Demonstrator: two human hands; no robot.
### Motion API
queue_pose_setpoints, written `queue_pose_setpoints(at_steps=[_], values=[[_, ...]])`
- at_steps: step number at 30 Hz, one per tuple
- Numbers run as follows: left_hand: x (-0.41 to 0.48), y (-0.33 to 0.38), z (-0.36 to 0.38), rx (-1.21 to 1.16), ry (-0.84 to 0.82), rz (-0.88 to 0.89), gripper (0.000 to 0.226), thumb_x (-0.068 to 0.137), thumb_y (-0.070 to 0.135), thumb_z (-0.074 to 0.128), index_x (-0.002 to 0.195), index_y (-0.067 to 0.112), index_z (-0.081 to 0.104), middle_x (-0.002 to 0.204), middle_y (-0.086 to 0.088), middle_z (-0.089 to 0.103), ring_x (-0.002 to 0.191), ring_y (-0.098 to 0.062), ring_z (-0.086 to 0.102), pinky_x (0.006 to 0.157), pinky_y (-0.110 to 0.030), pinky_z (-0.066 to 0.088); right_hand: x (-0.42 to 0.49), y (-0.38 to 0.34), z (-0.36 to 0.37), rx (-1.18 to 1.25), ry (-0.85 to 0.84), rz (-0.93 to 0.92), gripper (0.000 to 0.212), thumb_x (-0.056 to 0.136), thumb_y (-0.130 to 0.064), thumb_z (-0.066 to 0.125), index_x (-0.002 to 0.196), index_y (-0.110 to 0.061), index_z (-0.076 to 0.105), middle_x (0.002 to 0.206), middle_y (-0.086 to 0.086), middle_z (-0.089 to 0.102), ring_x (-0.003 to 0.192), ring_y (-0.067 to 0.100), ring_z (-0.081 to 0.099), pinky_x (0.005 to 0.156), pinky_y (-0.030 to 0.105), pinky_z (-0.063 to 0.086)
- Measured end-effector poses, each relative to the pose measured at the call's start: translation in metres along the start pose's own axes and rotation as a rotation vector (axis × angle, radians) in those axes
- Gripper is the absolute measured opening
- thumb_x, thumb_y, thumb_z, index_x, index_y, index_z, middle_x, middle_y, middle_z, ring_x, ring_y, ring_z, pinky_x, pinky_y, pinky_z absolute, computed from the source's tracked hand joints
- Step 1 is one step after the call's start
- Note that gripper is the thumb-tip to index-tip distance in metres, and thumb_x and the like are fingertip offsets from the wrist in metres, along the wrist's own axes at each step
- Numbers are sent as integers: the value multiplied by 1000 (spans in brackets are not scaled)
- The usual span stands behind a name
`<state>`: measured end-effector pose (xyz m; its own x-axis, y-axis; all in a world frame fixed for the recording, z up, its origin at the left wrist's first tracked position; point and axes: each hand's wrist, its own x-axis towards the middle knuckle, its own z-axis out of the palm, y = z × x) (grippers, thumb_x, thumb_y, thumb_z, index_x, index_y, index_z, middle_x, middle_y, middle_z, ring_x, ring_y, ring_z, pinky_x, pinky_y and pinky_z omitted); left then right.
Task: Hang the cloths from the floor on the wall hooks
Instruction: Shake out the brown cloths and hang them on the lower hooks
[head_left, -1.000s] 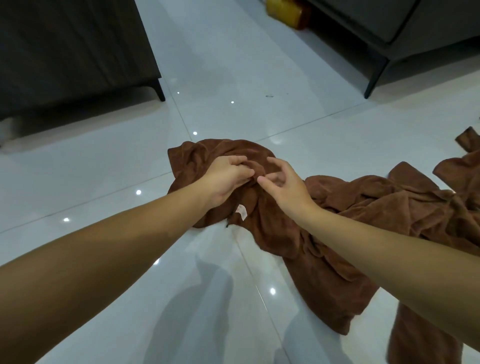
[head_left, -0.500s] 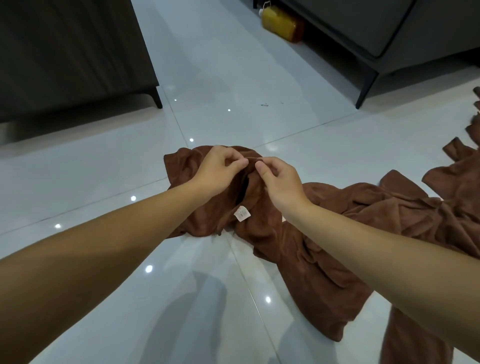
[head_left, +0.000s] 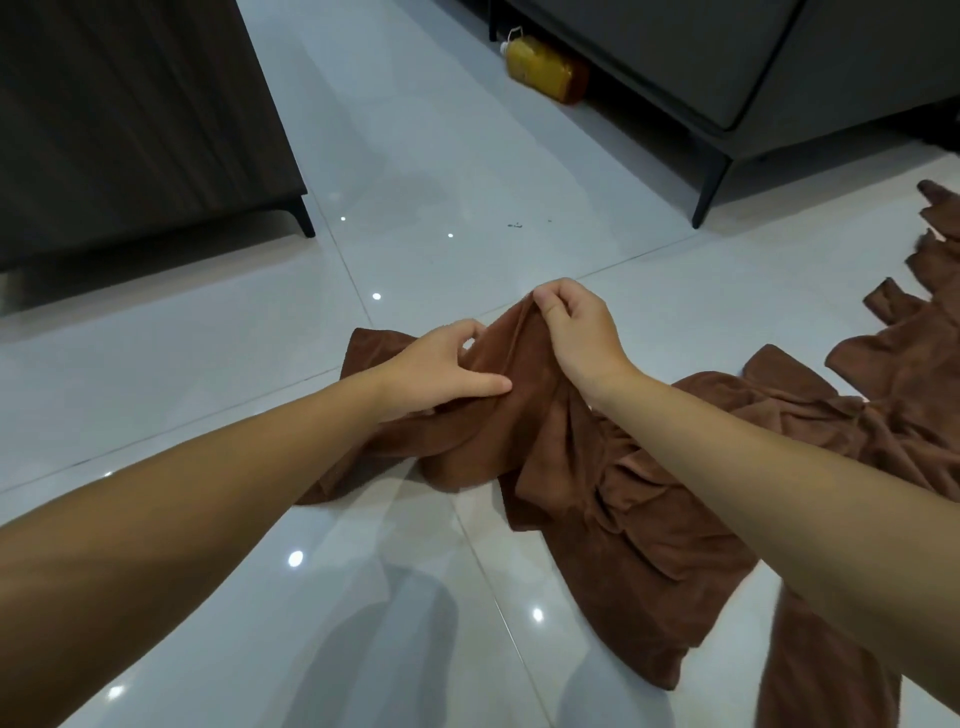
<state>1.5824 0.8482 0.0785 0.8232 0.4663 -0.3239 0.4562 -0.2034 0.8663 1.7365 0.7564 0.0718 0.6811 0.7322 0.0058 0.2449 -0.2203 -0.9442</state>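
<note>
A brown cloth (head_left: 524, 431) is partly lifted off the glossy white tiled floor (head_left: 208, 395). My right hand (head_left: 576, 327) pinches its top edge and holds it up as a peak. My left hand (head_left: 441, 369) grips the same cloth just left of and below that peak, thumb lying across the fabric. The cloth's lower part still trails on the floor. More brown cloths (head_left: 883, 395) lie crumpled on the floor to the right. No wall hooks are in view.
A dark cabinet (head_left: 130, 130) on short legs stands at the back left. A grey sofa (head_left: 753, 67) on thin legs stands at the back right, with a yellow bottle (head_left: 545, 67) lying beside it.
Both hands have raised the cloth off the floor. My right hand moved up and away with the pinched edge. The white label seen earlier is now hidden.
</note>
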Motion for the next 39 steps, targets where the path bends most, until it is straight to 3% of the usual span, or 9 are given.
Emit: queue_pose_setpoints(at_steps=[3, 7, 13, 17, 21, 25, 30, 34, 39], values=[[-2, 0, -3, -24, -100, -2, 28, 84, 27, 74, 110, 20, 67, 102, 5, 73, 93, -11, 70, 91, -36, 56, 8, -8, -8, 19, 56, -12, 21, 99, -22, 50, 90, -14, 67, 88, -5, 67, 85, 8, 60, 77, 19, 47], [-5, 5, -4, 25, -226, -2, 51, 81, 34, 76, 128, 26, 56, 117, 12, 66, 105, -7, 64, 97, -31, 51, 21, -16, -21, 46, 153, -18, 20, 99, -21, 50, 91, -18, 68, 89, -10, 65, 88, 6, 59, 83, 23, 48], [-2, 15, 8, -295, 139, 169, 65, 92, 23, 65, 145, 40, 31, 136, 16, 47, 115, -9, 59, 96, -31, 52, 30, -6, -32, 70, 93, 78, 19, 100, -38, 47, 108, -27, 60, 102, -4, 64, 94, 14, 63, 82, 28, 52], [5, 25, 4, -510, 319, 191, 50, 97, 8, 53, 140, 32, 44, 130, 12, 56, 117, -10, 59, 99, -30, 49, 19, 0, -29, 24, -106, 67, 30, 100, -44, 41, 128, -35, 50, 115, -7, 61, 105, 11, 62, 92, 36, 52], [10, 43, -9, -706, 416, 142, 36, 99, 2, 45, 128, 20, 57, 116, -1, 67, 106, -16, 66, 89, -27, 53, 6, -5, -22, -49, -202, -5, 34, 102, -42, 40, 135, -34, 47, 117, -8, 58, 110, 8, 58, 98, 34, 48], [16, 60, -23, -888, 501, 180, 50, 100, 1, 44, 142, 26, 39, 124, 3, 57, 110, -16, 62, 91, -30, 54, -6, -7, -16, -38, -281, -9, 36, 102, -43, 39, 137, -36, 46, 107, -14, 57, 99, 4, 59, 82, 16, 44], [13, 73, -37, -1019, 593, 240, 59, 100, 0, 44, 149, 31, 30, 112, 12, 51, 115, -18, 60, 98, -36, 51, -13, 2, -13, -81, -339, 39, 43, 100, -52, 37, 140, -37, 42, 117, -2, 60, 104, 16, 62, 80, 25, 54], [11, 74, -46, -1081, 642, 247, 59, 100, 0, 43, 148, 32, 31, 114, 8, 50, 109, -20, 64, 93, -39, 54, -19, 7, -12, -117, -366, 102, 45, 100, -55, 32, 141, -39, 37, 102, -4, 67, 83, 15, 70, 84, 35, 57], [13, 65, -45, -983, 727, 222, 52, 101, 0, 41, 145, 28, 39, 114, 11, 51, 100, -10, 65, 90, -30, 55, -18, -2, -2, 186, -277, 75, 40, 99, -52, 41, 137, -40, 44, 102, -2, 64, 91, 15, 68, 87, 36, 57]])
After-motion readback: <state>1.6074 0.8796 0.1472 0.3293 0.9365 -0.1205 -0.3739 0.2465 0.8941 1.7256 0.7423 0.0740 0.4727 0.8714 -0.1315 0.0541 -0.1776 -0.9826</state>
